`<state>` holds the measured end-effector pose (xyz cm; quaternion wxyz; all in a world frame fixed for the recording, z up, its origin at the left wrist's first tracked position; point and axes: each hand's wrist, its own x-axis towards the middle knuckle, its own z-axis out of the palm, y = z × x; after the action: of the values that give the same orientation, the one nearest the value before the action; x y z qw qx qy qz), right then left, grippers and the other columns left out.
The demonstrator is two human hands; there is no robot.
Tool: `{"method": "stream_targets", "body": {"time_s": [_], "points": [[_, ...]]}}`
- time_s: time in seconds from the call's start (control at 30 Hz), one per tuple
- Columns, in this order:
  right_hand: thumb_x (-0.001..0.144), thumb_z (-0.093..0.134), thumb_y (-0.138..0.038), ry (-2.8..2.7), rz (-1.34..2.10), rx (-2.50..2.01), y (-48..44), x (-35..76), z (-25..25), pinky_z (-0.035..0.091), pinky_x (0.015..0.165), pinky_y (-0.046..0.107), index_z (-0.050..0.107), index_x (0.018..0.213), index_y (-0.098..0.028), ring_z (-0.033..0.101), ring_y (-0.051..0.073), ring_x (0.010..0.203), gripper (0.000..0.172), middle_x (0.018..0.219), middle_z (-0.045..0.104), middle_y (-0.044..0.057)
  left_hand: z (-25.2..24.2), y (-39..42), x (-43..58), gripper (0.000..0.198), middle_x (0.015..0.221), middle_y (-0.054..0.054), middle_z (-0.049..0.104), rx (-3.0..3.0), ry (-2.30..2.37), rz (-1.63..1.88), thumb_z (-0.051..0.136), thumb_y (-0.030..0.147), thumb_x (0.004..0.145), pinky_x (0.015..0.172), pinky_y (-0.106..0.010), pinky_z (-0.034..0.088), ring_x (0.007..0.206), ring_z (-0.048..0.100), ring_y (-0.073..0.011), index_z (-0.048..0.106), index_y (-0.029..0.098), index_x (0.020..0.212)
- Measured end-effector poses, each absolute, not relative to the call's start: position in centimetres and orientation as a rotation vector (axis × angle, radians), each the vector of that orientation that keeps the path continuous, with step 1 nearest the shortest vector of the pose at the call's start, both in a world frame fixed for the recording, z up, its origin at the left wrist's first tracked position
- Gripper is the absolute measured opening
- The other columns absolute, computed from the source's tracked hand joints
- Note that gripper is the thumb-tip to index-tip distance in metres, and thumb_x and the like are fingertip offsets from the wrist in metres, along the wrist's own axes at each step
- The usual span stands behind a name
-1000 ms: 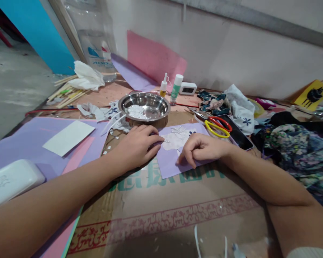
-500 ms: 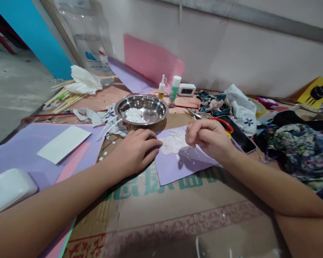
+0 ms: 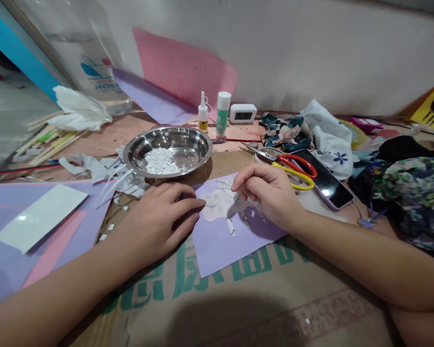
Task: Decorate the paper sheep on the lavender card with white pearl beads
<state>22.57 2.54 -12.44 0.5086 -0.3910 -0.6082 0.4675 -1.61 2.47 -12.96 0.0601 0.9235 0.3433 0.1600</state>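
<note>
My left hand point(image 3: 159, 219) lies flat with its fingers stretched out, pressing on the left edge of a lilac paper sheet point(image 3: 220, 246). A white cut-out shape point(image 3: 217, 206) with small white beads along its top is stuck on that sheet. My right hand point(image 3: 267, 193) hovers over the white shape with its fingers curled in a pinch; what they hold is too small to name. A steel bowl point(image 3: 198, 142) with white beads point(image 3: 161, 161) stands just behind both hands.
Red-and-yellow scissors point(image 3: 292, 166) and a dark phone point(image 3: 323, 180) lie right of my right hand. A glue bottle point(image 3: 203, 113), a glue stick point(image 3: 223, 113) and a small clock point(image 3: 243, 113) stand behind the bowl. Fabric scraps point(image 3: 405, 193) pile up at right, coloured paper sheets point(image 3: 39, 221) at left.
My right hand rose off the lilac sheet, then came down over the beaded top of the white shape in a pinch. My left hand stayed on the sheet's edge. The view moved closer.
</note>
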Motion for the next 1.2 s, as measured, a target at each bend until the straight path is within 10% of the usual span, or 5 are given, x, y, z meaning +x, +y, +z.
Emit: {"method": "stream_targets", "body": {"time_s": [0.53,0.97,1.2], "points": [[0.08,0.041,-0.009,-2.146,0.486,-0.79,1.6,22.3,-13.0,0.048,0.065,0.024,0.069,0.081,-0.02,0.062,0.012,0.065,0.03,0.076,0.072,0.001,-11.0,3.8,-4.3,0.056,0.141,-0.01,0.059,2.807,0.873,0.169,0.041,0.006,0.087,0.102,-0.043,0.049,0.124,0.059,-0.0242,0.059,0.026,0.136],[0.084,0.045,-0.011,-2.281,0.398,-0.767,1.4,21.9,-13.4,0.049,0.065,0.023,0.072,0.089,-0.019,0.063,0.012,0.064,0.029,0.075,0.073,0.002,-10.4,3.4,-4.4,0.013,0.108,-0.008,0.067,2.749,0.926,0.169,0.06,0.017,0.084,0.082,-0.034,0.05,0.096,0.064,-0.0222,0.068,0.02,0.094],[0.092,0.048,-0.025,-2.22,0.59,-0.876,0.8,21.6,-12.7,0.051,0.069,0.027,0.071,0.099,-0.018,0.065,0.015,0.07,0.025,0.087,0.076,0.006,-7.5,3.3,-4.2,0.023,0.091,-0.002,0.075,2.624,1.057,0.341,0.049,0.022,0.089,0.071,-0.029,0.048,0.082,0.068,-0.0178,0.071,0.023,0.091]]}}
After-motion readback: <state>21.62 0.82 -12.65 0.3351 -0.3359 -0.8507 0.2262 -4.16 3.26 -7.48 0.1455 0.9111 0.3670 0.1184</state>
